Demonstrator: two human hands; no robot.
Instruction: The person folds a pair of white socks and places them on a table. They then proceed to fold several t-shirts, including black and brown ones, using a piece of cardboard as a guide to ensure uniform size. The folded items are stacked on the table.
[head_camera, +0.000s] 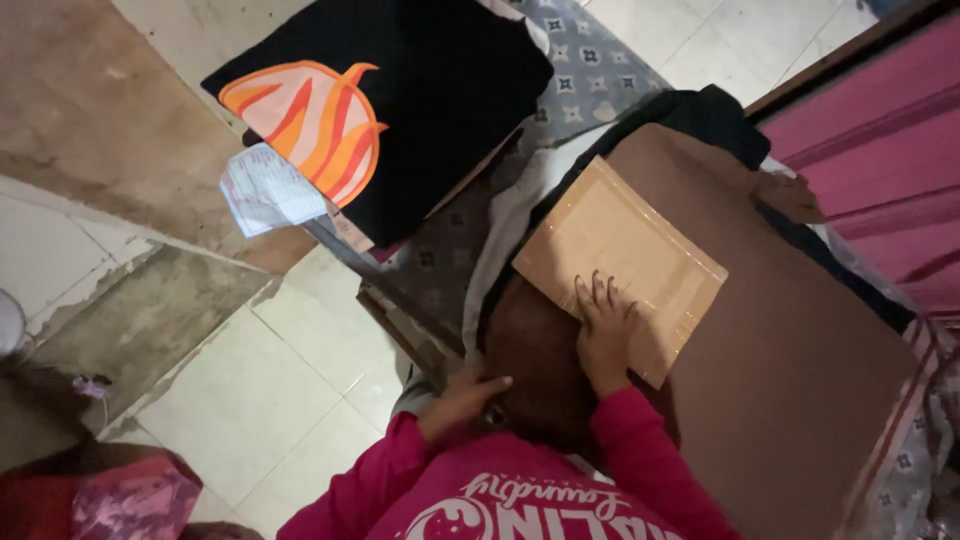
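My right hand (605, 335) lies flat with its fingers spread on a light brown cardboard sheet (620, 250) with taped edges. That sheet rests on a large dark brown board (790, 350) that covers a pile of cloth. At the board's near left edge, my left hand (462, 398) curls around the rim with the thumb pointing right. Both sleeves are pink.
A black cloth (450, 90) with an orange striped print (315, 120) lies at the top, with a white paper slip (265, 190) beside it. Grey patterned fabric (590, 60) lies under the pile. Pink striped fabric (880, 150) is at the right, tiled floor (270, 390) at the left, and a pink bag (130, 500) at the bottom left.
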